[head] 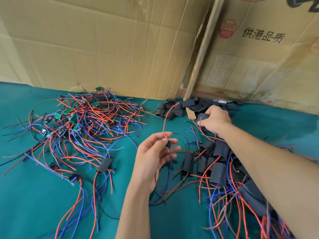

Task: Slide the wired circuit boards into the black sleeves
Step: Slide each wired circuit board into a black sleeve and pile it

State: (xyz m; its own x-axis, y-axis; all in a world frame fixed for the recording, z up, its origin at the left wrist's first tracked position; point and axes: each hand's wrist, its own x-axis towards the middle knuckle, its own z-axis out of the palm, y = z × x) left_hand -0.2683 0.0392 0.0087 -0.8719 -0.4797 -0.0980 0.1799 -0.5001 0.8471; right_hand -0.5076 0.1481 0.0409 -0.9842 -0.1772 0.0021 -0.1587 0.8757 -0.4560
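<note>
Now left hand (155,156) fingers pinch a wired circuit board (168,144); right hand (215,120) fingers curl on a black sleeve (202,117) above the green worktop (34,195).

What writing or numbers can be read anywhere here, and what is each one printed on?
"供港品质" in black, on the right cardboard sheet behind the table.
"360" inside a round red stamp on the same cardboard sheet; the smaller line under it looks like "PCS" but is too faded to be sure.
Large black strokes at the top right corner are cut off by the picture edge: unreadable.
Any marks on the green circuit boards are too small to read.
</note>
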